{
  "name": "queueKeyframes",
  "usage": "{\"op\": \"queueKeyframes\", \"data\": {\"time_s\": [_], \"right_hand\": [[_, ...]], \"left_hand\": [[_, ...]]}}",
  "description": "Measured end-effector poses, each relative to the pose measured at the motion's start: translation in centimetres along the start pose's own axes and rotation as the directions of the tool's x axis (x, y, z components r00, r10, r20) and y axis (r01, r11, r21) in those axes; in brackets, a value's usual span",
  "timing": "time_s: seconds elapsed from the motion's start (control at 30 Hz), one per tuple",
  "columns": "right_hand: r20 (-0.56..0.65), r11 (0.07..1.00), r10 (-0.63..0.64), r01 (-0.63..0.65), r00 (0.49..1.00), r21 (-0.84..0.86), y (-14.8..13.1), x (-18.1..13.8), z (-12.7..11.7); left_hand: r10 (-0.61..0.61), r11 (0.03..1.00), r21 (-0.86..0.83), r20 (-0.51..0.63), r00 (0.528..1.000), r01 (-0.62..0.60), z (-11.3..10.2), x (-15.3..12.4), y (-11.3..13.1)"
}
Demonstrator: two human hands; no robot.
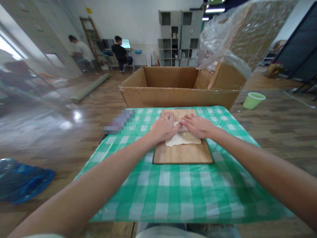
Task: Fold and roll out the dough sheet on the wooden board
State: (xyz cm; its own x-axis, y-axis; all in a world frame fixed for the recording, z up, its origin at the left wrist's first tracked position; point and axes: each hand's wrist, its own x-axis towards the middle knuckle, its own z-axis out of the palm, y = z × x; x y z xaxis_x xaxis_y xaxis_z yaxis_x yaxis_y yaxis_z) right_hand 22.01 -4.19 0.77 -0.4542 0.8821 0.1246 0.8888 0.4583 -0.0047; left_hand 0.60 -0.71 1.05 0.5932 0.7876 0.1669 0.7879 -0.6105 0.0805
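A flat sheet of pale dough (183, 139) lies on a wooden cutting board (183, 155), its far part looking folded or rolled into a thicker band. My left hand (163, 126) rests palm down over the dough's left side, fingers stretched forward onto the board. Over the right side lies my right hand (196, 126), also flat, its fingers pointing forward and inward. Both thumbs come close together at the thicker band. The dough under my palms is hidden.
A green-and-white checked cloth (158, 195) covers the table. Beyond it stands a large open cardboard box (178, 96) with plastic wrap (223, 43). A pixelated item (119, 122) lies at the table's left. A green bucket (254, 100) and two seated people (121, 51) are farther off.
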Motion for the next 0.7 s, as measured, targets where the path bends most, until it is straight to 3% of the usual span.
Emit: {"op": "queueKeyframes", "data": {"time_s": [0.13, 0.33, 0.53, 0.7], "right_hand": [[0.002, 0.999, -0.034, 0.034, 0.999, -0.004, 2.7, 2.9, 1.2], [0.017, 0.997, 0.041, -0.042, 0.999, 0.061, 4.0, 4.9, 1.9], [-0.016, 0.997, -0.057, 0.056, 0.998, -0.058, 1.8, 2.1, 1.2], [-0.094, 0.989, 0.140, -0.134, 0.986, 0.060, -1.8, -1.9, 0.2]], "left_hand": [[-0.001, 0.998, 0.062, 0.041, 0.999, -0.002, 0.5, 3.3, -1.7], [0.153, 0.964, 0.208, 0.062, 0.986, -0.163, 1.1, 5.7, -3.4], [0.186, 0.959, 0.216, 0.016, 0.982, -0.185, 0.4, 2.1, -1.6], [0.061, 0.990, 0.128, -0.086, 0.994, -0.050, -0.3, -2.1, 0.9]]}}
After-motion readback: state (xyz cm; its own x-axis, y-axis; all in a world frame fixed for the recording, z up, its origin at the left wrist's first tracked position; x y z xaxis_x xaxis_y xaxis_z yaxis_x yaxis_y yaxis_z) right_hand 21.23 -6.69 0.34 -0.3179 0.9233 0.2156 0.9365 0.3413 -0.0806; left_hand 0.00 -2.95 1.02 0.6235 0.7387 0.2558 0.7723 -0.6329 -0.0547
